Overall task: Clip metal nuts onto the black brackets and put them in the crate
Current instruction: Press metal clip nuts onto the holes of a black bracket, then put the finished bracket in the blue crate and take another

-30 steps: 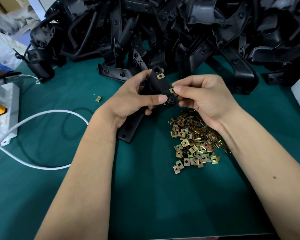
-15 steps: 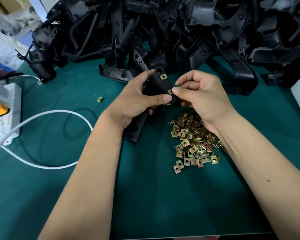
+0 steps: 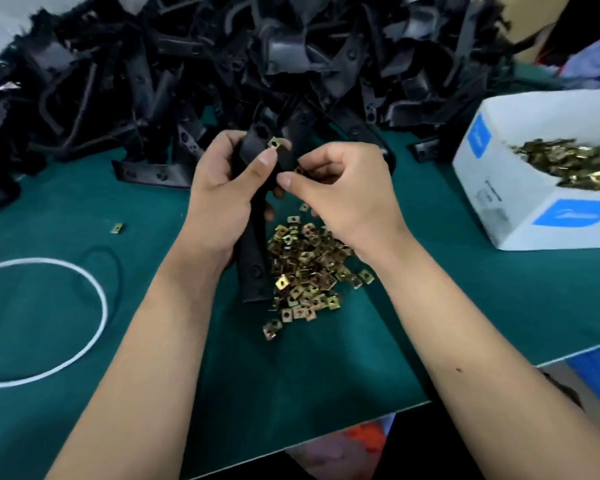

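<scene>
My left hand (image 3: 222, 192) grips the bracket (image 3: 253, 251) over the counter (image 3: 326, 368) while my right hand (image 3: 343, 188) pinches a nut (image 3: 298, 170) against it.

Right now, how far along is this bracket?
Done: one nut sits clipped at the top of the bracket gripped by the left hand. In hand: the right hand pinches a second nut against it. Left: crating it; the bracket heap waits.

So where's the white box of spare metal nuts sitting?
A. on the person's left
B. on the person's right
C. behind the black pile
B: the white box, with metal nuts inside, stands on the green table beyond the right hand.
</scene>
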### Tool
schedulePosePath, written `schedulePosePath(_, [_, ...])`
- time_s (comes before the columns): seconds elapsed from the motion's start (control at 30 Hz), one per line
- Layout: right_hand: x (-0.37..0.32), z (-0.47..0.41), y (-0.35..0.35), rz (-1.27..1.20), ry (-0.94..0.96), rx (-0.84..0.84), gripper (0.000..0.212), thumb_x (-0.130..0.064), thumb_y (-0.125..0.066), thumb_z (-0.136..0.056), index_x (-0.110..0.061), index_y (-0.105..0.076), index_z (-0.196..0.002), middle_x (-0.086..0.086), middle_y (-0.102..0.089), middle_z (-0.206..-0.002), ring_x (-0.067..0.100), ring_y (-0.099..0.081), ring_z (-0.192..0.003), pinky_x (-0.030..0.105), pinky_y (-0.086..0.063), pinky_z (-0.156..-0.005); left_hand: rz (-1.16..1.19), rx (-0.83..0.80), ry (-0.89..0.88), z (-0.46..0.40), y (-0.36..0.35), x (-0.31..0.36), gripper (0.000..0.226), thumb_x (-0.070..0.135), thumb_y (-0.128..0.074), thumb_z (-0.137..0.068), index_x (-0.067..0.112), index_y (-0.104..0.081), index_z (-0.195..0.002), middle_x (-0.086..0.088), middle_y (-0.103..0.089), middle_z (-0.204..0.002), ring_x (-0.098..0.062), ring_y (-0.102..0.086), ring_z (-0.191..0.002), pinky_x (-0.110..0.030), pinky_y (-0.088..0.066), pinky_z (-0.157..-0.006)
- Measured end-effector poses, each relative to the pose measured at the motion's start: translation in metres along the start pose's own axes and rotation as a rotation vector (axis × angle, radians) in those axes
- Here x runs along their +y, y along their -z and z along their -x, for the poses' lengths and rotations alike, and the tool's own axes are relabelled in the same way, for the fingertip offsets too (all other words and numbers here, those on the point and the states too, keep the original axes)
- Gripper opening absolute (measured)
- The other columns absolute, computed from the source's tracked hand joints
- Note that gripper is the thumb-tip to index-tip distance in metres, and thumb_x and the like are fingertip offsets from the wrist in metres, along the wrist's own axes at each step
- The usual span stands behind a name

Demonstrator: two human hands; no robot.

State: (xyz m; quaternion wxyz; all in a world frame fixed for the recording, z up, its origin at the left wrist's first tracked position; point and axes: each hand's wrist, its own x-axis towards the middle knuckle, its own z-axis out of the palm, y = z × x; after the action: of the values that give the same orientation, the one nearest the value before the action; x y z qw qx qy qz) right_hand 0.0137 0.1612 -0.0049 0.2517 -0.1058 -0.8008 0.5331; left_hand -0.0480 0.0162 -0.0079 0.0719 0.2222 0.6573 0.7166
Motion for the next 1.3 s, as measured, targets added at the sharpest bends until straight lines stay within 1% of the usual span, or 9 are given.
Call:
schedulePosePath(0.23, [-0.015,0.021,0.118,0.095,0.030,0.168,0.024,-0.033,-0.082,-0.082,-0.016,-0.071,-0.070,0.008,-0.069,-0.066,0.036,-0.064,-0.066,0.055,-0.054,-0.061,0.037,-0.283,-0.238,-0.010,-0.108,0.035,0.059,0.005,-0.060,-0.101,0.015,-0.032,-0.152,-0.020,-0.058,-0.142,-0.021,-0.064,-0.093,-0.024,-0.051,-0.057])
schedulePosePath(0.43, [0.013,0.103,0.254,-0.010,0.031,0.455,0.021,-0.029,-0.079,-0.085,-0.021,-0.065,-0.072,0.019,-0.065,-0.067,0.020,-0.059,-0.052,0.032,-0.046,-0.048,0.104,-0.646,-0.271,0.023,-0.259,0.052,0.063,-0.005,-0.061,-0.094,0.019,-0.040,-0.148,-0.017,-0.070,-0.106,-0.022,-0.067,-0.067,-0.030,-0.050,-0.046])
schedulePosePath(0.57, [0.068,0.172,0.319,-0.105,-0.128,0.613,0.019,-0.032,-0.074,-0.088,-0.014,-0.069,-0.085,0.016,-0.063,-0.072,0.015,-0.052,-0.056,0.024,-0.041,-0.051,0.073,-0.820,-0.108,0.068,-0.365,0.036,0.052,-0.009,-0.063,-0.089,0.019,-0.054,-0.132,-0.016,-0.072,-0.103,-0.018,-0.060,-0.054,-0.025,-0.047,-0.042])
schedulePosePath(0.67, [0.113,0.224,0.346,-0.344,-0.318,0.676,0.010,-0.026,-0.073,-0.087,-0.019,-0.067,-0.091,-0.002,-0.069,-0.078,0.011,-0.059,-0.066,0.019,-0.042,-0.055,-0.130,-0.911,-0.012,0.113,-0.429,-0.002,0.035,-0.004,-0.069,-0.088,0.020,-0.058,-0.111,-0.013,-0.072,-0.101,-0.028,-0.067,-0.063,-0.039,-0.058,-0.054])
schedulePosePath(0.77, [0.159,0.265,0.357,-0.557,-0.463,0.713,0.012,-0.023,-0.066,-0.087,-0.017,-0.066,-0.097,-0.002,-0.072,-0.081,0.009,-0.066,-0.070,0.016,-0.048,-0.055,-0.294,-0.953,0.139,0.151,-0.461,-0.051,0.032,0.007,-0.070,-0.093,0.013,-0.058,-0.121,-0.016,-0.068,-0.114,-0.034,-0.072,-0.086,-0.049,-0.063,-0.072])
schedulePosePath(0.87, [0.204,0.294,0.356,-0.655,-0.658,0.833,0.003,-0.013,-0.062,-0.097,-0.010,-0.064,-0.098,0.006,-0.068,-0.084,0.012,-0.062,-0.065,0.018,-0.043,-0.051,-0.384,-1.028,0.429,0.180,-0.467,-0.094,0.056,0.026,-0.072,-0.096,0.015,-0.043,-0.142,-0.017,-0.063,-0.131,-0.036,-0.071,-0.104,-0.051,-0.061,-0.088])
schedulePosePath(1.0, [0.261,0.327,0.348,-0.739,-1.030,1.123,0.002,-0.003,-0.060,-0.101,-0.002,-0.061,-0.101,0.014,-0.066,-0.086,0.014,-0.065,-0.057,0.019,-0.049,-0.041,-0.653,-1.225,0.684,0.209,-0.447,-0.141,0.070,0.044,-0.065,-0.097,0.017,-0.029,-0.151,-0.012,-0.056,-0.142,-0.035,-0.068,-0.112,-0.042,-0.059,-0.091])
schedulePosePath(1.13, [0.302,0.354,0.333,-0.643,-1.302,1.105,0.008,-0.005,-0.064,-0.099,0.002,-0.063,-0.095,0.020,-0.068,-0.091,0.025,-0.063,-0.071,0.031,-0.053,-0.053,-0.926,-1.273,0.474,0.224,-0.432,-0.170,0.080,0.046,-0.069,-0.093,0.012,-0.032,-0.154,-0.013,-0.044,-0.156,-0.033,-0.045,-0.141,-0.047,-0.037,-0.117])
schedulePosePath(1.3, [0.303,0.357,0.325,-0.161,-1.375,1.016,0.020,-0.005,-0.073,-0.085,-0.003,-0.062,-0.069,0.014,-0.059,-0.067,0.028,-0.056,-0.058,0.038,-0.047,-0.060,-0.953,-1.183,0.206,0.215,-0.431,-0.173,0.040,0.034,-0.068,-0.092,0.017,-0.059,-0.126,-0.008,-0.056,-0.130,-0.030,-0.055,-0.124,-0.041,-0.049,-0.102])
